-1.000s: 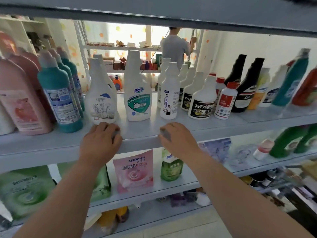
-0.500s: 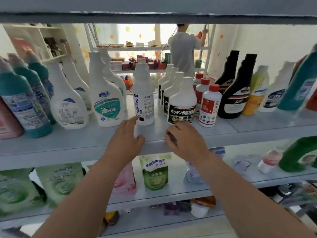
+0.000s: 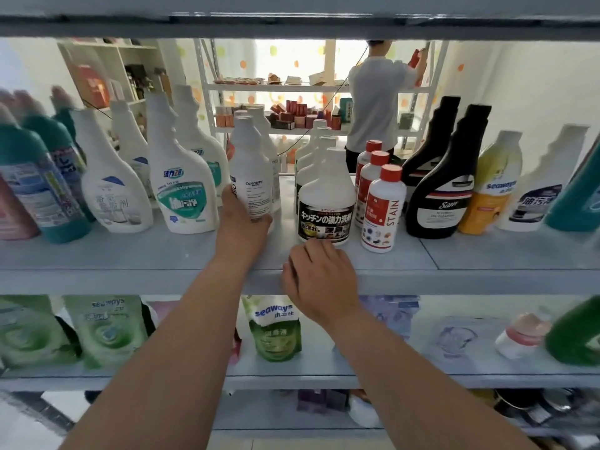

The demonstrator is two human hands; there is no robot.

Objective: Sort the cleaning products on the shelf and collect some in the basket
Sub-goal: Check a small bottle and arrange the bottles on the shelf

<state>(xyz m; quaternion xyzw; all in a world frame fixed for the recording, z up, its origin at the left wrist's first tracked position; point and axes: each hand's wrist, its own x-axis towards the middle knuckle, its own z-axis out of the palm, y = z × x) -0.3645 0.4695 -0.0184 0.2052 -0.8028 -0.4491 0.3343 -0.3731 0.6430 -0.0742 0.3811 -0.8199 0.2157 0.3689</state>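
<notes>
Encircling white bottle [image 3: 251,164]: left grip [image 3: 242,228], seemingly.

One wide-angle head camera faces the shelf [image 3: 487,280] from close by, looking forward and slightly down.

backlit glare — blurred, warped edges
</notes>
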